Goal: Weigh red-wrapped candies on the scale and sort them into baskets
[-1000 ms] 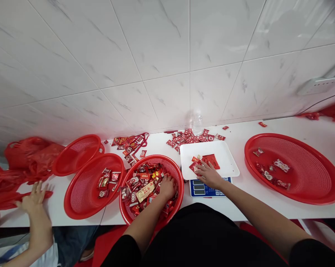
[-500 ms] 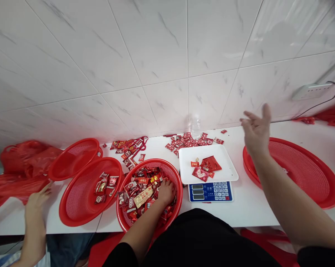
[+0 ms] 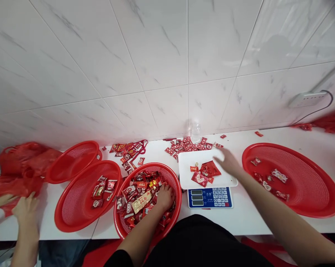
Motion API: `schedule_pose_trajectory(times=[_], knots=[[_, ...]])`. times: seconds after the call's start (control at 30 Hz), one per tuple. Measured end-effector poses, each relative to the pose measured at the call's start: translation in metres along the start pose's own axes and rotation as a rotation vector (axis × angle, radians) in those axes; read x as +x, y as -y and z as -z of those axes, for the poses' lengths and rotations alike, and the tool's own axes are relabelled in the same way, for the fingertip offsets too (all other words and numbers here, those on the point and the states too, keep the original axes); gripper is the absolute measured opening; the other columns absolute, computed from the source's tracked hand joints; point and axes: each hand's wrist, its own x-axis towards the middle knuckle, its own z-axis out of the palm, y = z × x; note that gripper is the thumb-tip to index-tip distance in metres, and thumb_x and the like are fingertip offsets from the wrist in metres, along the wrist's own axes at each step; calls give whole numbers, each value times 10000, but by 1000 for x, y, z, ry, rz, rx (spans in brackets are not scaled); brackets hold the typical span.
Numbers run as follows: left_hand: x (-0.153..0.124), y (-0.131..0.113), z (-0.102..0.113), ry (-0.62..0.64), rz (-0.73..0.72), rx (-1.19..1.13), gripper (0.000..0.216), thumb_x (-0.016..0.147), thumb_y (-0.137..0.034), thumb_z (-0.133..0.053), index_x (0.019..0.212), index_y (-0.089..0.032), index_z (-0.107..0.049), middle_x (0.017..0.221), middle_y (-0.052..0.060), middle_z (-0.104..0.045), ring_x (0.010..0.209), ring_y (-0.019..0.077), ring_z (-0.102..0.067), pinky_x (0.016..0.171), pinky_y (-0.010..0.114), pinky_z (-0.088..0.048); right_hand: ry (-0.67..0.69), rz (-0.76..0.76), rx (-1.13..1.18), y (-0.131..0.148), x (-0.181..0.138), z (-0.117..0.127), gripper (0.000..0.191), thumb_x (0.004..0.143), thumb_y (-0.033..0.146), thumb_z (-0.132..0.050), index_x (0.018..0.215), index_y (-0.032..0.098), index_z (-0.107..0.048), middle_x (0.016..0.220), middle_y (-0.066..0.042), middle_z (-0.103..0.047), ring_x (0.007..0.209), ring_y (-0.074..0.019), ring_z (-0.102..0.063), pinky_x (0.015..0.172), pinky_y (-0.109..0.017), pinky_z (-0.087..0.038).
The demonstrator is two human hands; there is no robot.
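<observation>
My left hand (image 3: 164, 196) is sunk in a red mesh basket (image 3: 147, 165) heaped with wrapped candies (image 3: 141, 193), its fingers curled into the pile. My right hand (image 3: 227, 162) hovers over the right side of the white scale tray (image 3: 189, 178), blurred by motion, so its fingers do not show clearly. Several red packets (image 3: 207, 170) lie on the tray. The blue scale panel (image 3: 210, 197) with its keypad sits in front of the tray.
A wide red basket (image 3: 309, 178) with a few candies is on the right. Two more red baskets (image 3: 78, 205) (image 3: 72, 161) stand on the left. Loose packets (image 3: 188, 142) and a clear bottle (image 3: 195, 129) sit by the wall. Another person's hand (image 3: 25, 211) handles red bags (image 3: 19, 163).
My right hand left the tray, swung up open over the right basket, and has come back down to the tray. My left hand has stayed in the candy basket.
</observation>
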Motion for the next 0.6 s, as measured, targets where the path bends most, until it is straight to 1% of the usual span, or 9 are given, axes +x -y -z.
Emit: schedule_pose_trajectory(times=[0.03,0.07,0.1,0.13,0.2,0.3,0.4,0.5,0.6], knots=[[0,0,-1,-3,-7,13,311,804,-313,-476,1056,-201,-619,1243,94,-549,1281,304,-325,1067,437,-233,124,16,-101,1,-11,-20,649,773,523,-533,1337,225,-410,1436,-138,-347,1314,-304,-300,1015,-486,-315],[1,0,-1,-8,-11,18,327,805,-310,-477,1082,-194,-607,1252,97,-544,1280,300,-331,1069,432,-234,221,20,-199,2,-22,-40,697,747,550,-555,1355,254,-387,1488,-120,-251,1362,-329,-179,1032,-540,-252],[1,0,-1,-18,-6,4,346,805,-306,-482,1113,-191,-589,1266,99,-536,1280,291,-337,1072,421,-236,290,20,-283,3,-32,-58,729,732,572,-562,1370,285,-358,1518,-95,-171,1381,-345,-78,1039,-593,-174],[1,0,0,-33,9,-29,369,803,-301,-489,1148,-193,-565,1283,96,-524,1282,278,-343,1073,404,-241,338,21,-340,3,-40,-74,753,731,595,-547,1388,306,-322,1532,-80,-112,1385,-351,-13,1034,-623,-118],[0,0,4,-69,55,-117,407,807,-287,-493,1207,-216,-515,1314,75,-502,1285,246,-353,1066,370,-263,386,-5,-401,1,-49,-95,788,732,643,-505,1413,335,-255,1542,-70,-39,1380,-367,51,1013,-656,-66],[-3,-1,10,-126,114,-204,407,835,-264,-458,1242,-262,-471,1324,33,-496,1272,207,-382,1045,345,-300,399,-26,-436,-6,-47,-105,795,738,683,-449,1421,341,-230,1544,-69,-11,1376,-379,52,1001,-663,-53],[-8,0,12,-180,137,-261,391,859,-252,-417,1246,-225,-465,1309,55,-507,1235,179,-430,1030,318,-329,361,-12,-464,-11,-44,-107,754,761,672,-417,1414,330,-257,1543,-65,-42,1378,-369,13,1009,-641,-70],[-13,-2,13,-259,143,-415,365,857,-253,-422,1206,-182,-502,1263,79,-540,1190,170,-476,1020,298,-350,306,-1,-476,-13,-46,-110,699,789,639,-398,1402,323,-288,1535,-62,-104,1377,-353,-33,1015,-618,-98],[-16,-8,15,-310,151,-547,331,840,-246,-451,1152,-180,-540,1216,76,-570,1151,181,-508,1012,313,-363,249,22,-479,-13,-51,-113,628,818,596,-390,1375,309,-349,1521,-61,-171,1371,-336,-79,1023,-587,-121]])
